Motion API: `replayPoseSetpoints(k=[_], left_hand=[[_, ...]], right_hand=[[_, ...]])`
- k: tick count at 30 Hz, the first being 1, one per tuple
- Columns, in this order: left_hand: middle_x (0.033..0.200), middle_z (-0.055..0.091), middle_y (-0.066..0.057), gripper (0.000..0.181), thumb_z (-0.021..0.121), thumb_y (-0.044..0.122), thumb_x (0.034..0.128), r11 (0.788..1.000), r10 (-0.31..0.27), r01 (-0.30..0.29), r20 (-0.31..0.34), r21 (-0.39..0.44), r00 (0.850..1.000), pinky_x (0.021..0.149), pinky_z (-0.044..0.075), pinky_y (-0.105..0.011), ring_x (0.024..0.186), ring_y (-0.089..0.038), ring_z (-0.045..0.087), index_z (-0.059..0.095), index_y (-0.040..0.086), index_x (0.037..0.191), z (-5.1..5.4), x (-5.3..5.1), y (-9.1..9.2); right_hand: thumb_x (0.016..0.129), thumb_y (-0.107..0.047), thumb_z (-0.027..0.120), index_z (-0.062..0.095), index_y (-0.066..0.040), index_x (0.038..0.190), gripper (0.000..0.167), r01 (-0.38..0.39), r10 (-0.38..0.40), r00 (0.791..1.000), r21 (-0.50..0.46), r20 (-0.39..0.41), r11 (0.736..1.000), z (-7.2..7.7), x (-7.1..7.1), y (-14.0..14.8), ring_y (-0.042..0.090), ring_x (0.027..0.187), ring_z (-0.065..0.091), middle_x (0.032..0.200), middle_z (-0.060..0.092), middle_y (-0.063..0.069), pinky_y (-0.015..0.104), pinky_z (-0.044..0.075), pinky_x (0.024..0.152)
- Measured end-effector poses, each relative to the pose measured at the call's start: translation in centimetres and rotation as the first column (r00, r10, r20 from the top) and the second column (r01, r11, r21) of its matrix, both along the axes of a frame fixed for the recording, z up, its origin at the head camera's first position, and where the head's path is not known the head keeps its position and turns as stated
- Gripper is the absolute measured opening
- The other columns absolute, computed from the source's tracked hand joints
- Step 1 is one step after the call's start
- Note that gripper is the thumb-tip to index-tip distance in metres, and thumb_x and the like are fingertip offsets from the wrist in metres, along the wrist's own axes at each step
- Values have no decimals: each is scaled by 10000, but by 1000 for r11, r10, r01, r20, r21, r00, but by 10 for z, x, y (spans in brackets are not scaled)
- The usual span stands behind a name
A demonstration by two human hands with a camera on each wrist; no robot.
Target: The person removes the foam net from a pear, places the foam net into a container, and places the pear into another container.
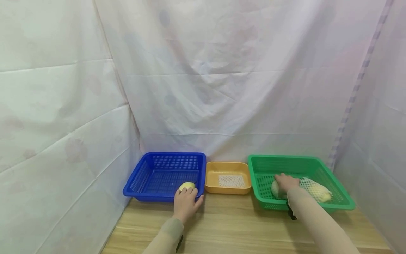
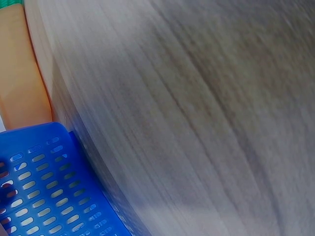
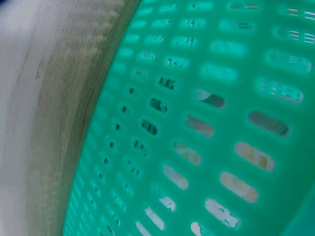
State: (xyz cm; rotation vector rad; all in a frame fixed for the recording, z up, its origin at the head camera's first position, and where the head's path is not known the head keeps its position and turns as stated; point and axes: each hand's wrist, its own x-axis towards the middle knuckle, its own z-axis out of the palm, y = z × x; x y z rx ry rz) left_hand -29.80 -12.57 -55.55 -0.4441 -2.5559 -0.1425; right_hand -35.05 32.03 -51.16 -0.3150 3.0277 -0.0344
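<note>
In the head view my left hand (image 1: 185, 204) holds a pale yellow-green round fruit (image 1: 187, 185) at the near right corner of the blue basket (image 1: 165, 199). Its fingers curl over the near side of the fruit. My right hand (image 1: 286, 183) reaches into the green basket (image 1: 263, 203) and grips a pale green rounded item (image 1: 276, 189), partly hidden by the hand. Beside it in that basket lies a pale yellow piece of produce in white netting (image 1: 317, 190). Neither wrist view shows the fingers; they show the basket walls.
Between the two larger baskets stands a small orange-yellow basket (image 1: 227, 191) with a white mesh patch (image 1: 231, 181) on its floor. All three stand on a wood-grain table (image 1: 222, 225). Pale curtains (image 1: 203, 88) enclose the back and sides.
</note>
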Motion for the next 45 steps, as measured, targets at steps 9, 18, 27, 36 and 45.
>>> replayPoseSetpoints(k=[9,18,27,36,45], left_hand=[[779,578,39,297,615,490,888,1000,-14,15,-20,12,1000,736,419,-446,729,-209,506,580,206,812,1,0,0],[793,597,38,317,584,509,900,1000,-19,19,-19,5,1000,729,414,-433,739,-209,520,591,202,819,2,1,-1],[770,564,52,315,586,516,898,1000,-9,9,-8,-2,1000,705,401,-411,716,-196,496,574,213,813,1,0,-2],[757,554,54,297,604,499,889,1000,-17,17,-25,14,1000,702,401,-427,713,-203,495,565,217,803,0,0,-1],[748,547,46,297,622,488,884,1000,-12,12,-6,20,1000,689,391,-413,703,-205,491,559,214,790,2,2,0]], right_hand=[[659,-168,859,508,4,1312,761,-1,1,1000,-42,-12,999,4,2,2,475,938,557,1181,519,291,623,444,625],[653,-212,851,514,-2,1294,753,-14,10,998,-58,-70,998,6,2,7,442,868,569,1109,540,256,614,446,605],[663,-229,846,509,14,1295,756,-23,16,996,-85,-90,996,13,5,8,431,853,566,1094,541,257,580,450,591],[659,-318,828,509,16,1288,780,-27,14,993,-112,-121,993,13,6,12,412,824,577,1065,551,247,577,449,590],[675,-345,810,504,12,1303,784,-35,18,990,-121,-139,992,15,7,16,395,828,590,1076,559,242,582,449,602]])
